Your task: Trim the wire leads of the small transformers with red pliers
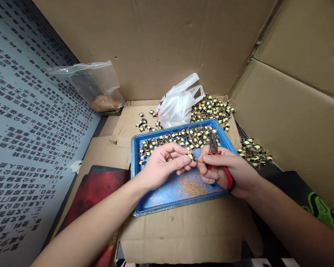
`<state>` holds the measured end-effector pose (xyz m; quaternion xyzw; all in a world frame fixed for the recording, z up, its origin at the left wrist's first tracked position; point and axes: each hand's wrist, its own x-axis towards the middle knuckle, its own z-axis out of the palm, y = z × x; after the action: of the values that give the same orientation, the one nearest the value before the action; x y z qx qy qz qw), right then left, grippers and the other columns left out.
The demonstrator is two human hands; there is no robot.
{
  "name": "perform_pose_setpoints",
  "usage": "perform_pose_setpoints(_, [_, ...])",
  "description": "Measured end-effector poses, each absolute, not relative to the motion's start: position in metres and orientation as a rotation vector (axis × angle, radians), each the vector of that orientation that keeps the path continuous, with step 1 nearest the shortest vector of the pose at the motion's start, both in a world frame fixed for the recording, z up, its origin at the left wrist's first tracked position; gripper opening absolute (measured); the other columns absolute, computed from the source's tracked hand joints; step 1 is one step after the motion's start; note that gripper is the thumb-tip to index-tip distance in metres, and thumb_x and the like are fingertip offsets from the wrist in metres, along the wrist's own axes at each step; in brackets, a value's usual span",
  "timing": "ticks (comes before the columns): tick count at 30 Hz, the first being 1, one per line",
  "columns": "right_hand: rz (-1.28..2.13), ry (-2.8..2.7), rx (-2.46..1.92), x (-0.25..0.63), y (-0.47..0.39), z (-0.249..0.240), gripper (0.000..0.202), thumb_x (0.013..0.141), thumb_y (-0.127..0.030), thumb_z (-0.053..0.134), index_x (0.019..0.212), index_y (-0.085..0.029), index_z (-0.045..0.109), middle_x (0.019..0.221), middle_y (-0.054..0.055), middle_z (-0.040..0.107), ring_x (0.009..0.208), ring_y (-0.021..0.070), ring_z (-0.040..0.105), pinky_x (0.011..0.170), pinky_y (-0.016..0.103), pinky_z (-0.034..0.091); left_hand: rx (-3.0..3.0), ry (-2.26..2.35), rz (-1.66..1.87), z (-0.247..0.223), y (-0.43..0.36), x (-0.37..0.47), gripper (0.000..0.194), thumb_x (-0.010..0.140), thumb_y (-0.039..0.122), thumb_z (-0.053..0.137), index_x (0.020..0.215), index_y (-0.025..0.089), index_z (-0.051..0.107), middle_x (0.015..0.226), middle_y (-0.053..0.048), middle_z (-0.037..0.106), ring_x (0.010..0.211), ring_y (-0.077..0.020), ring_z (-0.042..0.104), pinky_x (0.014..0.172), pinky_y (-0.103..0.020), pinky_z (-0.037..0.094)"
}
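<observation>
One small yellow-and-black component with thin leads [191, 157] is pinched between the thumb and fingers of the left hand [163, 163], above a rectangular blue plastic tray [156, 199] of similar yellow-and-black pieces [180, 138] and golden wire clippings [195, 185], while the right hand [235, 168] is curled round red-handled metal pliers [213, 144], its fingertips just beside the component; whether they grip a lead I cannot tell. Behind the tray sits a white plastic carrier bag [174, 105], its red print unreadable. At left, a pale grey panel [25, 122] carries rows of black Chinese characters, 公司 among them, some lines numbered "(1)" and "(2)".
</observation>
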<state>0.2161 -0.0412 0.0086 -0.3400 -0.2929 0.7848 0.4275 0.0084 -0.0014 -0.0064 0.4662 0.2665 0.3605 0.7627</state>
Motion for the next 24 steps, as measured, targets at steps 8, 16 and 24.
perform_pose_setpoints(8, [1.946,-0.832,-0.849,0.220,-0.043,0.002,0.023,0.084,-0.035,0.083,0.081,-0.018,0.068,0.075,0.003,0.071,0.052,0.0089,0.044,0.053,0.027,0.034,0.907,0.567,0.721,-0.001,0.000,0.008,0.027,0.085,0.031,0.088,0.094,0.014,0.070,0.082,-0.007,0.080,0.065,-0.0102,0.069,0.056,-0.020,0.044])
perform_pose_setpoints(16, [1.259,-1.310,-1.142,0.222,-0.044,0.001,0.017,0.084,-0.033,0.085,0.095,-0.022,0.078,0.080,0.002,0.070,0.066,0.0145,0.059,0.060,0.029,0.045,0.963,0.593,0.716,-0.003,0.001,0.007,0.026,0.087,0.032,0.086,0.092,0.014,0.068,0.083,-0.006,0.080,0.067,-0.0090,0.068,0.057,-0.019,0.045])
perform_pose_setpoints(24, [1.326,-1.297,-1.162,0.217,-0.042,0.002,0.024,0.090,-0.043,0.079,0.087,-0.019,0.075,0.063,-0.003,0.058,0.056,0.0125,0.049,0.054,0.028,0.039,0.978,0.605,0.734,-0.005,0.002,0.008,0.028,0.086,0.032,0.087,0.093,0.014,0.068,0.085,-0.006,0.080,0.069,-0.0102,0.069,0.058,-0.020,0.045])
